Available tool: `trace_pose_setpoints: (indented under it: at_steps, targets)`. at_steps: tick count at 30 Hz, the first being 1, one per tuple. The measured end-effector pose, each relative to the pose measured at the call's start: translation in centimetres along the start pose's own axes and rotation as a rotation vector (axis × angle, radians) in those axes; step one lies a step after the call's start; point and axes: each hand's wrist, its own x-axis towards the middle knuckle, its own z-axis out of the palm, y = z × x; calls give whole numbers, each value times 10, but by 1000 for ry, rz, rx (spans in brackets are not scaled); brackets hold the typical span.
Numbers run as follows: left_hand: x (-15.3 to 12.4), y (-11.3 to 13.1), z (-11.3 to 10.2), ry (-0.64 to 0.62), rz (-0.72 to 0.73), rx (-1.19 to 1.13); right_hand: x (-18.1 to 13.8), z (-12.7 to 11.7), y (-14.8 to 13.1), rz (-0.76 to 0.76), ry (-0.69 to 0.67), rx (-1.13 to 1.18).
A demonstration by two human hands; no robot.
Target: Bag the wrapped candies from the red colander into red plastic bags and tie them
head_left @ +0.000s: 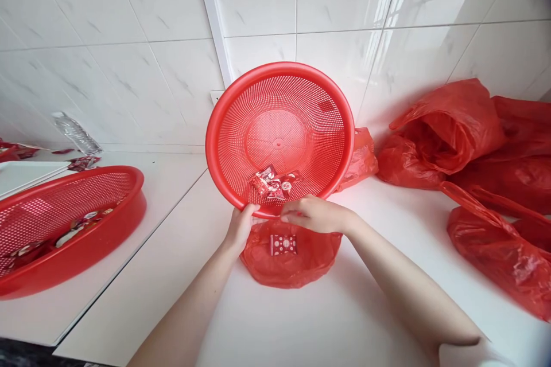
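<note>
The red sieve basket point(279, 120) stands tilted on its edge on the white counter point(344, 315), with wrapped candies point(273, 183) gathered at its low side. The left hand point(241, 228) is closed on its lower rim. The right hand point(316, 215) lies half-curled at the same rim; whether it grips cannot be told. Just below the basket an open red plastic bag point(297, 269) holds one candy packet point(283, 244). Left of the basket sits a second red basket point(86, 241); right of it lie heaped red bags point(473, 137).
</note>
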Motion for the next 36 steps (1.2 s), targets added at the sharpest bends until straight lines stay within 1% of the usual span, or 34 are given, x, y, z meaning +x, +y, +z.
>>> trace_pose_setpoints:
  at_steps: [3,5,7,9,12,14,16,19,21,23,26,28,31,33,35,36]
  targets:
    - [-2,0,1,-39,20,52,4,6,5,15,282,-47]
    - [-6,-1,3,-67,18,83,8,13,8,75,421,-117]
    - [-11,-2,6,-68,3,91,11,21,10,155,444,-187]
    - [-15,-4,9,-69,-6,95,14,28,13,200,409,-237]
    - [-18,-6,11,-106,-3,115,17,31,21,168,391,-225]
    - [-17,-7,11,-103,6,122,18,29,28,139,420,-133]
    - [-14,-7,9,-99,14,113,18,23,34,159,467,12]
    - [-10,-5,6,-96,18,75,16,11,37,183,512,348]
    - [-8,-2,4,-86,26,45,15,5,34,179,501,619]
    - [-5,0,2,-61,42,29,14,1,31,182,456,847]
    - [-2,1,-1,-22,53,9,13,0,28,168,382,1022]
    - [1,2,-2,-4,49,-10,13,1,26,141,369,1028]
    - [3,3,-2,10,47,-22,10,0,21,141,317,934]
    - [4,3,-2,3,42,-31,7,-1,15,160,207,849]
    - [5,4,-2,-12,34,-44,4,-2,7,149,80,734]
    - [5,4,-3,-19,31,-48,4,-1,4,136,51,653]
